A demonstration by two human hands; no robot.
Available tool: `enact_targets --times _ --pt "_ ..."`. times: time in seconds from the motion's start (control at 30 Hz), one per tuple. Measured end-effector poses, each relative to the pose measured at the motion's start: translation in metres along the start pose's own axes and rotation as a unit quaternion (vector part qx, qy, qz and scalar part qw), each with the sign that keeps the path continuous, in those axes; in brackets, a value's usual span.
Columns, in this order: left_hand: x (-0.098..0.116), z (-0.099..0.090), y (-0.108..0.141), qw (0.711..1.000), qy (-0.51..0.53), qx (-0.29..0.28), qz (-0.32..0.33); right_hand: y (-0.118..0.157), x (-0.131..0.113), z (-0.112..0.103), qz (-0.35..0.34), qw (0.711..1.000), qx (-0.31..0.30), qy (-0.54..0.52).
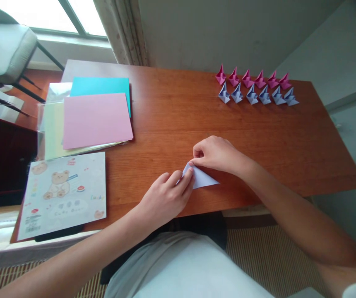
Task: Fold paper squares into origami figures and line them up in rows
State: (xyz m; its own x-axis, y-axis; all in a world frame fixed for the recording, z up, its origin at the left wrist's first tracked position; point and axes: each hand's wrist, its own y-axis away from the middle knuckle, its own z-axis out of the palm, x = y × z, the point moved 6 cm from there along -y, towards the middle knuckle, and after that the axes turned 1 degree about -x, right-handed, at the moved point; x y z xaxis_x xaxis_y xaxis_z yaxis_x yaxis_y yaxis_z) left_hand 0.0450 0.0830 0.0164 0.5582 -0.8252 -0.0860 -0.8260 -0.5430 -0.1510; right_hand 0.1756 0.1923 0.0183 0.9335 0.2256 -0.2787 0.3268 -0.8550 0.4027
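A pale lilac sheet of origami paper [203, 179], folded into a triangle, lies near the front edge of the table. My left hand [168, 192] has its curled fingers pressed on the paper's left part, covering it. At the top corner, my right hand [217, 155] pinches the paper between thumb and bent forefinger, the other fingers curled in. The tip of the fold is partly hidden under my fingertips.
Folded pink paper figures [246, 78] stand in a row at the back right, with a row of lilac ones [252, 95] before them. Pink paper [99, 120] lies over turquoise [100, 85] and yellow sheets [54, 132] at left, behind a bear-printed pad [66, 192]. A chair [7, 49] stands beyond.
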Motion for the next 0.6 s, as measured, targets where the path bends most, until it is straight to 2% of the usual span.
enact_targets --times 0.17,0.3,0.6 --pt "-0.001 -0.002 0.0 1.0 -0.001 -0.003 -0.001 -0.001 -0.005 -0.005 -0.011 0.998 -0.031 0.051" --pt "-0.001 -0.003 -0.001 1.0 -0.006 -0.001 0.001 0.003 -0.006 -0.006 -0.023 0.989 -0.097 0.111" --pt "-0.002 0.0 0.001 1.0 0.02 0.003 -0.004 0.046 0.032 0.006 0.009 0.968 -0.214 0.128"
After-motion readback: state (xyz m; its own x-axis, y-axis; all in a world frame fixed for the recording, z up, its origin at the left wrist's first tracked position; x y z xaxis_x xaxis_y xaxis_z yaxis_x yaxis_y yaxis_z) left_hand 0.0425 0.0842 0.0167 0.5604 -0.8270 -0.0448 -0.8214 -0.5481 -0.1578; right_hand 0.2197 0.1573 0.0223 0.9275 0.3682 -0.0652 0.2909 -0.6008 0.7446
